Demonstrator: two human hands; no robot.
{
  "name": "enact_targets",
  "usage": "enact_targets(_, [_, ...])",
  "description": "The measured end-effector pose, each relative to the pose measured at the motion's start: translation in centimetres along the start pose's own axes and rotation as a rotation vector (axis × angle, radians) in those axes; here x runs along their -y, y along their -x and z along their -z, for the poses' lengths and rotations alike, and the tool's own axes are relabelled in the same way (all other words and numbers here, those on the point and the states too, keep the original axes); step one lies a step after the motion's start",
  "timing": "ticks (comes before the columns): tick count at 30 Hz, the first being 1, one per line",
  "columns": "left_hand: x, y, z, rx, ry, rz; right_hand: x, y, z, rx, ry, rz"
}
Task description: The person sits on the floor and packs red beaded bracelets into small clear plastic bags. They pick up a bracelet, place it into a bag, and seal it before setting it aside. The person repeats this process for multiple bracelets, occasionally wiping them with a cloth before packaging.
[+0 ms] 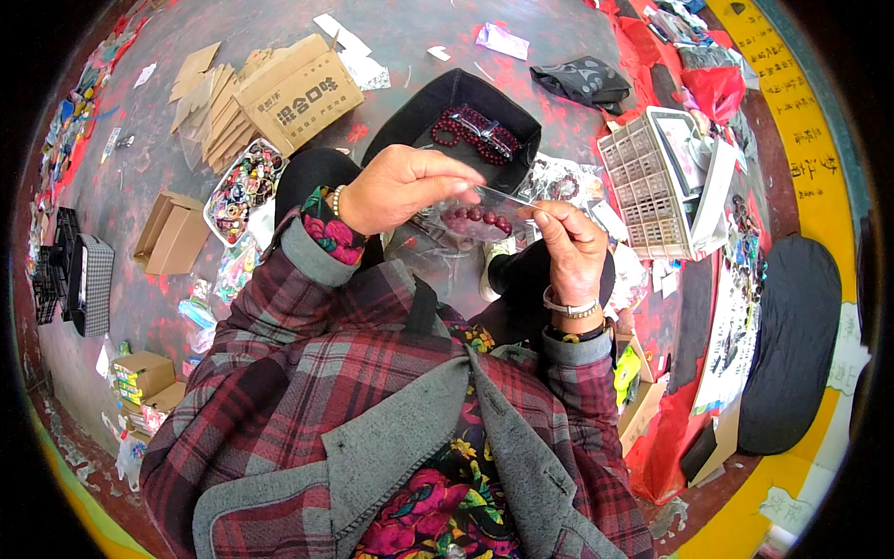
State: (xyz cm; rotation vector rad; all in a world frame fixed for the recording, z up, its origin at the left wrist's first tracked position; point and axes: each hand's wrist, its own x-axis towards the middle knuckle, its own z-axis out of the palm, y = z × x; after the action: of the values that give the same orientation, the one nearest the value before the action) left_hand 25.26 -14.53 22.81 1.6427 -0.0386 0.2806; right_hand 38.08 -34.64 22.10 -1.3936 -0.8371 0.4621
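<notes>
Both of my hands pinch the top edge of a small clear plastic bag (505, 198), stretched between them above my knees. A bracelet of dark red round beads (476, 222) shows through the plastic and appears to lie inside it. My left hand (396, 191) has its thumb and fingers closed at the left corner. At the right corner, my right hand (573, 256) grips the film between thumb and forefinger. Just beyond stands a black fabric bin (396, 132) with more dark red bead strings (484, 138) in it, some bundled in clear wrap.
A cardboard box (298, 93) and flattened card lie far left. Nearer are a white tray of mixed bracelets (220, 210) and a small open carton (172, 233). On the right stand a white plastic crate (643, 186) and a long black cushion-like pad (792, 345). A black bag (582, 82) lies beyond.
</notes>
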Motion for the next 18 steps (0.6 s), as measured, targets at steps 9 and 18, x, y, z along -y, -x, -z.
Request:
enact_targets(9, [1.2, -0.9, -1.4, -0.006, -0.772, -0.37, -3.0, -0.2, -0.1, 0.136, 0.483, 0.214])
enact_targets(18, [3.9, -1.2, -2.6, 0.296, -0.945, -0.133, -4.4, 0.0, -0.9, 0.235, 0.548, 0.23])
